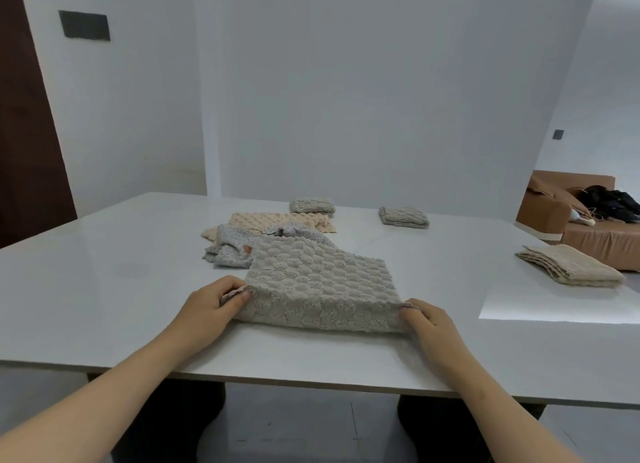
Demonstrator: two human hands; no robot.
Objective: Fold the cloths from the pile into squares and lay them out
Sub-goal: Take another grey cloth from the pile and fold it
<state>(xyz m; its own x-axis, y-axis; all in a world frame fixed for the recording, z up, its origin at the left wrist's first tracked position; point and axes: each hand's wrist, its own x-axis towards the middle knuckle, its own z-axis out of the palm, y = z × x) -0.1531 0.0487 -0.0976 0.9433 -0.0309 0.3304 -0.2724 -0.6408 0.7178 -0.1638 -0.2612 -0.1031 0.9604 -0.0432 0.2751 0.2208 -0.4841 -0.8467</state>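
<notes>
- Left hand [211, 306] and right hand [427, 322] each pinch a near corner of a grey cloth [322, 282], lifting its near edge off the table [104, 289].
- Unfolded pile [249, 235] lies just beyond; folded squares [403, 216] sit farther off.

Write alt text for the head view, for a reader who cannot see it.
The left hand and right hand pinch the near corners of a grey textured cloth, its near edge raised off a white table. Behind it lies an unfolded pile; three folded cloths sit farther back and right.
</notes>
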